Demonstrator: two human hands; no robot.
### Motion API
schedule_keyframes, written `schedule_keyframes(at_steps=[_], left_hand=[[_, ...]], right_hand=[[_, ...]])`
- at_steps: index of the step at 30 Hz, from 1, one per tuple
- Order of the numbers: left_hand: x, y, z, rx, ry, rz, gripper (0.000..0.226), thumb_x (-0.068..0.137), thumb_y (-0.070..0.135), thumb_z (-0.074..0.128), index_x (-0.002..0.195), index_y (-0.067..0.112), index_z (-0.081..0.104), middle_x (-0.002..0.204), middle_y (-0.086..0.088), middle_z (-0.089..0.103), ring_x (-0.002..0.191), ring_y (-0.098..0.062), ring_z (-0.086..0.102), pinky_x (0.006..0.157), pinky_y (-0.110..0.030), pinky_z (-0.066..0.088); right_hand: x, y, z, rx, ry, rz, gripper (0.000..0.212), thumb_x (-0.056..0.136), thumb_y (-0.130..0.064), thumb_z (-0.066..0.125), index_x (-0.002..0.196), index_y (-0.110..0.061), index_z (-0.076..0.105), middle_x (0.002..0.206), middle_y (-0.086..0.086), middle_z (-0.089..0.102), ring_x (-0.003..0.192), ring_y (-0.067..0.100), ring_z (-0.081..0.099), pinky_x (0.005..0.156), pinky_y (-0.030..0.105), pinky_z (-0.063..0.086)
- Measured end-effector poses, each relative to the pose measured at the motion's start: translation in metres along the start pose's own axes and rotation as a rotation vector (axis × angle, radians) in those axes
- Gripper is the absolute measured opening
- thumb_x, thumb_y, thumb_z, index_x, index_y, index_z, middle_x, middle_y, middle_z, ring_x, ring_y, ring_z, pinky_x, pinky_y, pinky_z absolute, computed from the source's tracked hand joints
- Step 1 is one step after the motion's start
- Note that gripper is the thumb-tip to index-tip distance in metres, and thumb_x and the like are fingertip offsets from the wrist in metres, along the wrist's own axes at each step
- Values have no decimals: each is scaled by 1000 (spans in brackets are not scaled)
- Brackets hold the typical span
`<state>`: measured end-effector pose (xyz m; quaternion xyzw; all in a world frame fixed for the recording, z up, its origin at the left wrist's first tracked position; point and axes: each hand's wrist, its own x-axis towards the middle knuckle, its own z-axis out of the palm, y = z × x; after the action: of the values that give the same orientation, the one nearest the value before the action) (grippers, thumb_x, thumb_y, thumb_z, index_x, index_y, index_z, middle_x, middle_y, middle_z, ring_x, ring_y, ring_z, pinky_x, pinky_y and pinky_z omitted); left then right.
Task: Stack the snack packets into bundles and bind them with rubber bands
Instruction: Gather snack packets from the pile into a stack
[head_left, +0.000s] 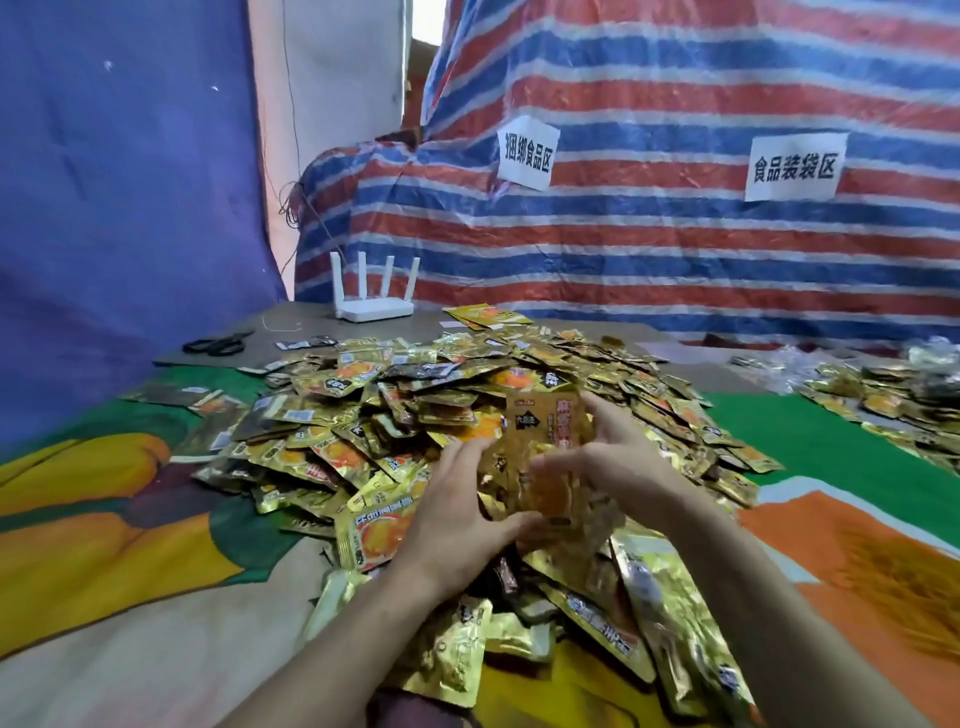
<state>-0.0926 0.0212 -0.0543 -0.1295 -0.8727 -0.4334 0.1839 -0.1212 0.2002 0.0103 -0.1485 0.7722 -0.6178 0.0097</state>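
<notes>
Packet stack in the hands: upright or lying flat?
Upright: the packet stack stands on end, printed face toward the camera, with the left hand and right hand gripping its sides.

Shiny foil on matt cloth, woven plastic behind

The big heap of gold foil snack packets (467, 395) is glossy and crinkled, its creases catching the light, and many faces carry shiny orange print; the small upright stack of gold foil packets (550, 447) at the front has the same metallic sheen. The red, blue and white striped tarpaulin (675, 249) looks like woven plastic, finely ribbed and wrinkled, and the small white paper sign (528, 151) and wider white paper sign (795, 166) on it are matt. The white four-antenna router (374, 306) is smooth plastic with a soft gloss. The orange, green and yellow printed cloth (104, 519) underneath is matt and softly rumpled, and the flat grey-brown board (291, 338) looks dull and smooth
</notes>
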Motion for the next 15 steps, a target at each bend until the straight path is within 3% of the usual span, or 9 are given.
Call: schedule_keyframes(at_steps=[3,5,8,10,12,13,15], left_hand=[[4,-3,-2,-12,32,-11,87,76,43,85,148,24,40,127,16,41,120,1,41,91,2,27],[6,-3,-3,-26,51,-17,87,76,38,86,148,25,40,127,19,40,119,4,38,89,4,26],[7,3,-8,-85,88,-16,82,76,28,86,146,26,44,137,16,44,128,-1,38,109,-18,27],[8,6,-13,-161,122,-43,75,77,20,86,141,29,49,139,14,50,127,-6,48,110,-30,38],[9,7,-21,-277,161,-79,65,78,10,84,129,36,53,127,14,57,104,-5,65,87,-27,56],[10,7,-24,-335,183,-90,62,79,2,82,122,39,55,121,12,58,92,-6,69,72,-23,58],[12,5,-29,-399,219,-131,63,80,-12,75,115,38,57,116,9,57,84,-4,71,61,-22,58]], right_hand=[[-2,17,-2,164,20,-98,54,77,4,78,122,-12,55,88,-15,74,86,16,76,64,29,61],[0,24,-4,215,4,-122,54,76,0,80,120,-16,54,94,-14,74,91,19,75,68,32,61],[1,27,-7,281,11,-147,57,70,-9,82,120,-15,54,99,4,76,91,28,76,67,34,61],[2,28,-7,316,53,-181,55,69,-10,80,118,-13,54,97,5,77,88,26,76,63,33,61],[3,30,-8,381,112,-213,47,76,-3,77,116,-12,54,94,6,77,85,25,76,62,32,61],[3,31,-9,415,141,-218,44,78,-1,75,116,-11,54,95,7,77,86,26,76,62,32,61],[4,31,-13,455,193,-216,42,82,-3,73,118,-10,52,99,10,76,87,26,76,62,32,61]])
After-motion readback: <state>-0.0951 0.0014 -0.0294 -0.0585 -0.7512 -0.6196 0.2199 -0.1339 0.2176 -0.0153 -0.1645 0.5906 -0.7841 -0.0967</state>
